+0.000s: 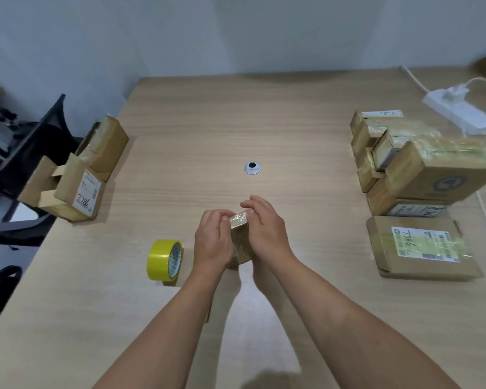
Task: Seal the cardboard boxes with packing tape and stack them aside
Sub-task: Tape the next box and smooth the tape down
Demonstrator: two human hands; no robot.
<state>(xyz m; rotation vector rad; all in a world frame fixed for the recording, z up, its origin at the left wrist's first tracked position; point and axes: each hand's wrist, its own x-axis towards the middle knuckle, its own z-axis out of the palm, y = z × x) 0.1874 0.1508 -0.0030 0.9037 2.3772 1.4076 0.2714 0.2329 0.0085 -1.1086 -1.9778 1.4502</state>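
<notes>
A small cardboard box [240, 237] with shiny tape on its top stands on end at the middle of the wooden table [208, 122]. My left hand [212, 241] presses its left side and my right hand [264, 228] its right side, fingers over the taped top. A roll of yellow packing tape [164, 259] stands on edge just left of my left hand. Several taped boxes are stacked at the right [421, 164], with a flat labelled box [421, 247] in front of them. Other boxes [76, 175], some with open flaps, sit at the table's left edge.
A round cable grommet [252, 167] is set into the table beyond the box. A white power strip [460, 110] with cords lies at the far right corner. A dark chair [26, 141] stands off the table's left side. A grey wall runs behind.
</notes>
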